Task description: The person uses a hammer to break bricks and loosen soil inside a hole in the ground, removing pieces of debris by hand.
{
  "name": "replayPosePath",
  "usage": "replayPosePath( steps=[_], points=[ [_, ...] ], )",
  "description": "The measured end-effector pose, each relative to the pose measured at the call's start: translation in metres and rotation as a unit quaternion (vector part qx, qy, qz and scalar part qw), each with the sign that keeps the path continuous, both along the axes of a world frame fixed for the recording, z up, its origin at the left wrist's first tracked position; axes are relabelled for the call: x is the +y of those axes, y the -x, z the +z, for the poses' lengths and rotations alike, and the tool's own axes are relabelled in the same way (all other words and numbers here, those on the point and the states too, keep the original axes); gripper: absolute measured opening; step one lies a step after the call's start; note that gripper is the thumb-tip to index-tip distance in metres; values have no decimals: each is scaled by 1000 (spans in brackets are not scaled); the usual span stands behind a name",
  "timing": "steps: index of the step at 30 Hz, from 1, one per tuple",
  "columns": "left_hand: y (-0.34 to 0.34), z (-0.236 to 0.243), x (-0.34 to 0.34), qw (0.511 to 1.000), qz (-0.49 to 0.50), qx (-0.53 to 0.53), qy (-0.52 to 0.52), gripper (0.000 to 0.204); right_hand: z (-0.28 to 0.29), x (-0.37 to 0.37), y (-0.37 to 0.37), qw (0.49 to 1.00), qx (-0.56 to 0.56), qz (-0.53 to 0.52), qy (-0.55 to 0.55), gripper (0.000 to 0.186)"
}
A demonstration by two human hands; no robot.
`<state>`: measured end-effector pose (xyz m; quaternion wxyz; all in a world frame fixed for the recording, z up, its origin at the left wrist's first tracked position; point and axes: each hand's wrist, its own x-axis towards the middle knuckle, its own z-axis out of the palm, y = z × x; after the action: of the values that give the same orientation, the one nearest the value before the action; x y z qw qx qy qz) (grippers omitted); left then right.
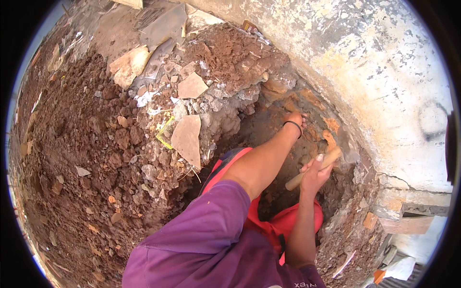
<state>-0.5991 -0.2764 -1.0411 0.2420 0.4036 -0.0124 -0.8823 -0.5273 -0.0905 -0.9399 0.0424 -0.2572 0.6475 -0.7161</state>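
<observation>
My right hand [317, 175] is closed round a thick, pale wooden handle [332, 157], tilted with its upper end toward the wall. A blurred grey shape [350, 152] lies beyond that end; whether it is the tool's head I cannot tell. Farther in, my left hand [294, 121], with a black band at the wrist, reaches down to the muddy foot of the wall. Its fingers are curled, and what they hold, if anything, is hidden. Orange-brown brickwork [314, 99] shows beside it, in the wet grey-brown pit [261, 126] between the soil bank and the wall.
A stained, peeling wall [384, 81] rises along the right. To the left a bank of loose brown soil [91, 158] is strewn with rubble, flat tile pieces [187, 140] and a yellow strip [164, 133]. A broken ledge [406, 223] juts out at the lower right.
</observation>
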Motion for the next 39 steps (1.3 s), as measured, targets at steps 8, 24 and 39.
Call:
replayPosePath(
  steps=[8,24,39],
  points=[
    [-1,5,-6,999,12,3,-33,22,33,7,10,997,-41,24,-64,35],
    [6,-22,44,975,-49,-209,56,19,0,31,-13,953,-178,36,-241,33],
    [-7,-20,35,967,-71,-245,24,36,27,57,-28,991,-102,-41,-81,38]
  ],
)
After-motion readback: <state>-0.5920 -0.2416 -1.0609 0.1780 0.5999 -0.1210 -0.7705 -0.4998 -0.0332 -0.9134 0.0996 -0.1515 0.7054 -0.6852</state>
